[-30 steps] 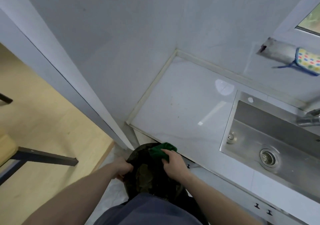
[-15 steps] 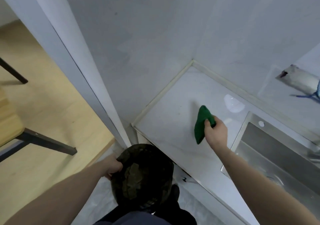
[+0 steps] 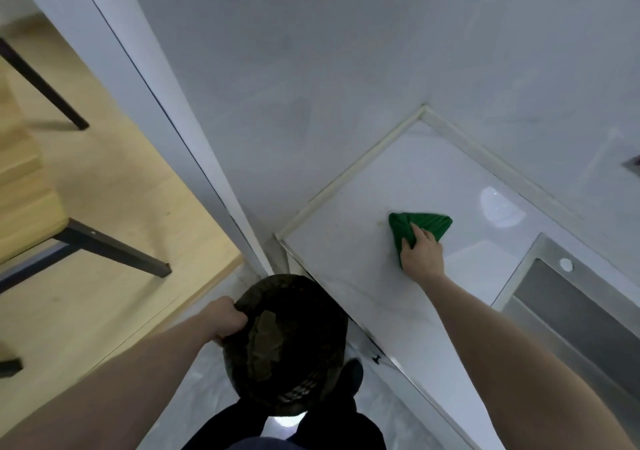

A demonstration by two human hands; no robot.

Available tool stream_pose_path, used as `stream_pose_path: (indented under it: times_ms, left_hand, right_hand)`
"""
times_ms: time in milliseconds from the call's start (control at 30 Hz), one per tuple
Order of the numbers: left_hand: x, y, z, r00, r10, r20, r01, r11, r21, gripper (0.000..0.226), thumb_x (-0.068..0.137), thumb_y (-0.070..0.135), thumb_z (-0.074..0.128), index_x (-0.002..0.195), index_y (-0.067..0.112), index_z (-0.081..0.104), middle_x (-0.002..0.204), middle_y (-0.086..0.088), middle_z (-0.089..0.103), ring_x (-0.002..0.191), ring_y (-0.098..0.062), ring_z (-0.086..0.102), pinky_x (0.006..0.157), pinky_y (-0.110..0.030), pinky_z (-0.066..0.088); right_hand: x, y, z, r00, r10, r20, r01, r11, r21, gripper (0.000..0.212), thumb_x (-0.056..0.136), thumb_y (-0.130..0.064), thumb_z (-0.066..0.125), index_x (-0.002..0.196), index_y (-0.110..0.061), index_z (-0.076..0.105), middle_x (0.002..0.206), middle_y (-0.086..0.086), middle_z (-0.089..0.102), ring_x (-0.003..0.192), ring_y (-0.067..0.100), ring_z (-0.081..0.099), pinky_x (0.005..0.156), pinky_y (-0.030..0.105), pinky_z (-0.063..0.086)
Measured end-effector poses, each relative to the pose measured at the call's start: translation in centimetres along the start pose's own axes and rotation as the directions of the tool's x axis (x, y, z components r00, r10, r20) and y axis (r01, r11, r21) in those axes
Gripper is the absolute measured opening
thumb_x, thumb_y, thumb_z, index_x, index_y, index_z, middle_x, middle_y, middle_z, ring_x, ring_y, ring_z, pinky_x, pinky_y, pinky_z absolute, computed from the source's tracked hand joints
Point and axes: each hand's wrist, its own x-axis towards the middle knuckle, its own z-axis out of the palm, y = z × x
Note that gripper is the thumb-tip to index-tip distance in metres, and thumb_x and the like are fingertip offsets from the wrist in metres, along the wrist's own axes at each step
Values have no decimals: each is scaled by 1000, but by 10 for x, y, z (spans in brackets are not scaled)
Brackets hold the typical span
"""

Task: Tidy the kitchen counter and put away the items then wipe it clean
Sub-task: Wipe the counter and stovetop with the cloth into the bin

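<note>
Two hands work: the right hand (image 3: 423, 254) presses a green cloth (image 3: 419, 230), fingers curled into it, on the counter (image 3: 346, 242) near its back left corner to wipe, while the left hand (image 3: 227, 320) grips a dark bin's (image 3: 287, 345) rim below the front edge, likely for crumbs.

A home kitchen: white counter (image 3: 346, 252) beside a steel sink (image 3: 568, 297).

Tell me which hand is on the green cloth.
The right hand presses the green cloth on the counter; the left hand grips the dark bin's rim instead.
</note>
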Motion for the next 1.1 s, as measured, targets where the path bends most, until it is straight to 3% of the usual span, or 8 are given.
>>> stream_pose_path:
  times_ms: [167, 367, 567, 833, 967, 1100]
  left_hand:
    - [1, 1, -8, 1000, 13, 23, -13, 1000, 1, 32, 92, 19, 55, 115, -2, 62, 108, -16, 66, 91, -30, 71, 69, -43, 65]
    - [-2, 4, -15, 999, 31, 36, -32, 999, 22, 32, 93, 16, 53, 118, -3, 60, 110, -15, 64, 92, -30, 69, 68, -42, 65]
    - [-6, 4, -19, 998, 43, 54, -44, 999, 22, 32, 91, 14, 54, 118, -2, 60, 110, -17, 65, 89, -32, 71, 65, -42, 65]
    - [-7, 6, -25, 998, 50, 43, -53, 997, 63, 35, 90, 15, 55, 120, -3, 57, 108, -17, 65, 85, -32, 72, 66, -43, 65]
    - [-5, 11, -29, 998, 46, 44, -50, 995, 83, 35, 91, 14, 55, 122, -3, 56, 110, -16, 63, 88, -32, 72, 68, -44, 65]
    - [-3, 17, -33, 998, 49, 36, -53, 992, 112, 34, 92, 15, 54, 120, -3, 57, 113, -17, 63, 91, -34, 71, 70, -46, 65]
  right_hand:
    - [-28, -4, 19, 991, -131, 11, 131, 991, -1, 48, 101, -16, 50, 149, -15, 48, 150, 14, 49, 133, 39, 43, 116, 41, 32]
    - [-118, -42, 80, 960, -273, 55, 272, 962, 25, 36, 97, -21, 56, 132, -22, 64, 129, 6, 64, 115, 35, 52, 104, 40, 41]
    - [-179, -79, 110, 954, -277, 115, 238, 933, 269, 24, 102, -21, 49, 120, -23, 65, 113, -3, 70, 103, 21, 62, 92, 36, 52]
    - [-159, -66, 38, 982, -159, -100, 188, 868, 460, 17, 100, -22, 51, 107, -29, 65, 92, -8, 71, 84, 14, 66, 77, 38, 55]
    - [-120, -59, -7, 959, -70, -274, 210, 826, 524, 17, 100, -18, 54, 111, -24, 66, 94, -2, 71, 87, 19, 64, 82, 37, 54]
    - [-62, -51, -38, 910, -50, -411, 249, 859, 448, 27, 98, -20, 49, 121, -21, 63, 108, 2, 70, 99, 22, 62, 90, 37, 53]
